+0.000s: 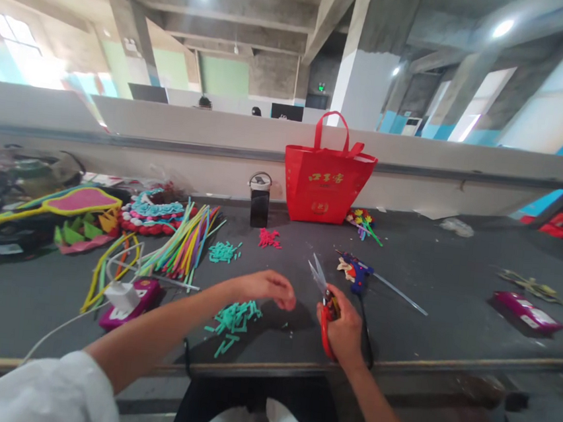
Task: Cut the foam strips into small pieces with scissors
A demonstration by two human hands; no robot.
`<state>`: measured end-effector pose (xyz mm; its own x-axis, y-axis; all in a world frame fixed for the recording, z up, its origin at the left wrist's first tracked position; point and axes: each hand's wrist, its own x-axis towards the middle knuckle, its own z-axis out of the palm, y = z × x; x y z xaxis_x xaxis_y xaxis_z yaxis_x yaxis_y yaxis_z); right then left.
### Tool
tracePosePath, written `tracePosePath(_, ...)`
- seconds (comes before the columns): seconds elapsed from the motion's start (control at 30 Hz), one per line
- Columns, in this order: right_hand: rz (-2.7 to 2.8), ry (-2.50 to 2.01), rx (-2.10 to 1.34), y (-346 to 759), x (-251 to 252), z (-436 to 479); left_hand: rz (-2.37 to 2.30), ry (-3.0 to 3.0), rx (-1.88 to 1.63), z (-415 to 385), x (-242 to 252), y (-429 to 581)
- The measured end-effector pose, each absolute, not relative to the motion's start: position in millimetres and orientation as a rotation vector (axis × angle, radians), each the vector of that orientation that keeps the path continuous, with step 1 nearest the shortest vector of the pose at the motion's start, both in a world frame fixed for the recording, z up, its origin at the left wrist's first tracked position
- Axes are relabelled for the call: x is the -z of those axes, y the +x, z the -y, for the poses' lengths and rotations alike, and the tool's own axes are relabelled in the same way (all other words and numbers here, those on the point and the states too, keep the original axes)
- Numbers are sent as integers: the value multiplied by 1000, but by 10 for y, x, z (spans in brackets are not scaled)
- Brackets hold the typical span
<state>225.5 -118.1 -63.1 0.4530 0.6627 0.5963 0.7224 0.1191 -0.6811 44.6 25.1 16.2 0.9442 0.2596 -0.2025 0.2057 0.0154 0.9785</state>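
My right hand [346, 327] grips a pair of scissors [322, 281] by its red handles, and the blades stand apart, pointing up and away. To the left of the blades, my left hand [276, 290] hovers over the table with its fingers curled together; anything between the fingertips is hidden. Below that hand lies a loose pile of short teal cut pieces [237, 319]. Farther back are a second teal pile [224, 252] and a small heap of pinkish-red pieces [269, 238]. A blue glue gun [361, 275] with a clear stick in it rests beyond my right hand.
A bundle of colourful long strips [186, 242] lies at left, near a purple power strip [130, 302] with a white plug. A black tumbler [260, 202] and a red bag [326, 185] stand at the back. Another purple power strip [525, 312] is at right.
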Motion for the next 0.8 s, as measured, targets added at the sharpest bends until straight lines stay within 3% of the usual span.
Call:
tracePosePath(0.23, 1229, -1580, 40, 2237, 576, 1194, -954, 1842, -584, -831, -193, -19)
tracePosePath(0.5, 1213, -1581, -13, 2231, 578, 1191, -971, 2502, -300, -479, -134, -290)
tracePosePath(0.8, 1249, -1605, 19, 2229, 553, 1192, -583, 3136, -24, -110, -102, -96)
